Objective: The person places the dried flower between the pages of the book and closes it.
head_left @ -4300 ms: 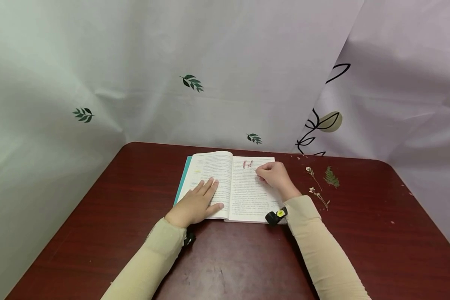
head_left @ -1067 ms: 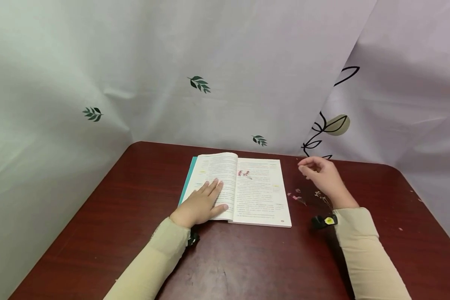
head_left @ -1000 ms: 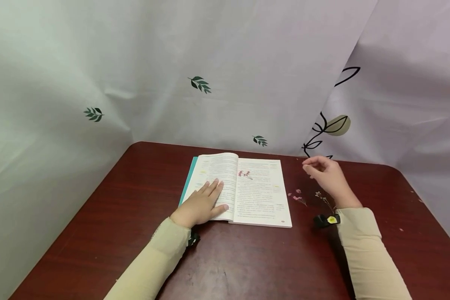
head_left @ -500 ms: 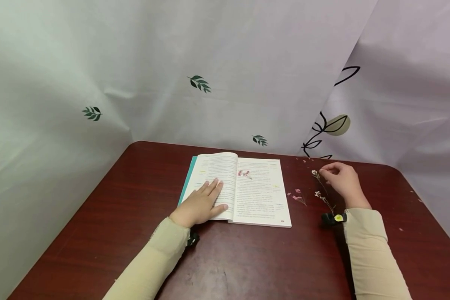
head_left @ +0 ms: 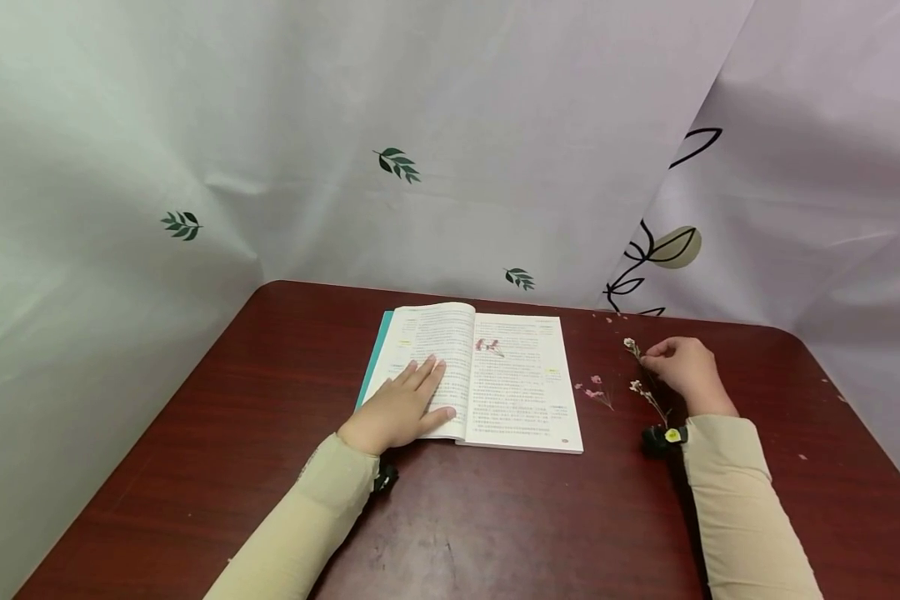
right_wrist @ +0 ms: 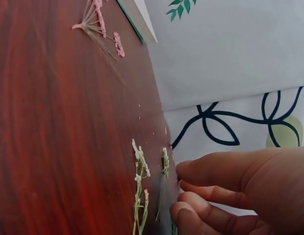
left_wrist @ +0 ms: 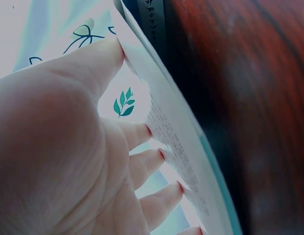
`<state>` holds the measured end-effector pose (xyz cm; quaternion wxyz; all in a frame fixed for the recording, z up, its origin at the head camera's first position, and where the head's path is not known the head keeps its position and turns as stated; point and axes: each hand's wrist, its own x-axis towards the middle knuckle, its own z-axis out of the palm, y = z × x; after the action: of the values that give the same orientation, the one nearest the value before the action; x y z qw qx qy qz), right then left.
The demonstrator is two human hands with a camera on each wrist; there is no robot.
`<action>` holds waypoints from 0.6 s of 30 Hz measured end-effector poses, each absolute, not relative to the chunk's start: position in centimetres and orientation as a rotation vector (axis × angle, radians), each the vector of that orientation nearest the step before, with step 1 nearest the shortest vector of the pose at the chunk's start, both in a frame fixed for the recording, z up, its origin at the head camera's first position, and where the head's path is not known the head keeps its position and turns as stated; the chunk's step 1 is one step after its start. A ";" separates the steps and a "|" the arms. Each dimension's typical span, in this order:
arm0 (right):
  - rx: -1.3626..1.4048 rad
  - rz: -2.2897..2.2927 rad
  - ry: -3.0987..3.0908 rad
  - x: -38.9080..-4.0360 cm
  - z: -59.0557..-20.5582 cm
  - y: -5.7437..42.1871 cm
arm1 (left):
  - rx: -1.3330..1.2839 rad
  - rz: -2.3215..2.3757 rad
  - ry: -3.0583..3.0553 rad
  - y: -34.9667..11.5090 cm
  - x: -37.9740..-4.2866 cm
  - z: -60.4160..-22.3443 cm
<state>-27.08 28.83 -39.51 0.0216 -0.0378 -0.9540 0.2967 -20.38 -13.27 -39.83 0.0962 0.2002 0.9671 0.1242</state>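
My left hand (head_left: 401, 408) rests flat, fingers spread, on the left page of an open book (head_left: 521, 400); the left wrist view shows the palm (left_wrist: 59, 161) and fingertips against the page. A pink dried flower sprig (head_left: 489, 347) lies on the right page. My right hand (head_left: 686, 367) is low over the table, fingers bent, fingertips beside a white dried flower sprig (head_left: 630, 343). In the right wrist view its thumb and index finger stand slightly apart, close to that sprig (right_wrist: 165, 164); whether they touch the stem is unclear. Another white sprig (head_left: 645, 398) lies nearer me.
A pink sprig (head_left: 595, 392) lies on the dark red table (head_left: 450, 525), just right of the book. Small petal bits (head_left: 609, 319) are scattered near the back edge. A pale curtain with leaf prints (head_left: 450, 225) hangs behind.
My right hand has moved from over the book to the right and down to the white sprigs. The pink sprig is left on the right page. My left hand stays on the book.
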 end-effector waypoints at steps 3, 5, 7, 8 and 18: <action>-0.107 0.875 -2.982 -27.1 -39.6 28.8 | 0.593 0.359 2.866 -13.3 -20.4 -39.9; -0.095 0.842 -2.992 -27.1 -39.6 28.8 | 0.594 0.358 2.865 -13.3 -20.4 -39.9; -0.082 0.807 -2.998 -27.2 -39.6 28.7 | 0.596 0.354 2.864 -13.3 -20.4 -39.8; -0.079 0.792 -3.000 -27.3 -39.6 28.7 | 0.598 0.353 2.865 -13.3 -20.4 -39.8; -0.095 0.753 -3.050 -27.5 -39.5 28.5 | 0.602 0.350 2.869 -13.3 -20.5 -39.8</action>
<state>-27.48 28.50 -39.48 -0.0006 -0.0303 -0.9704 0.2395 -20.53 -13.26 -39.79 0.0944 0.2029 0.9675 0.1179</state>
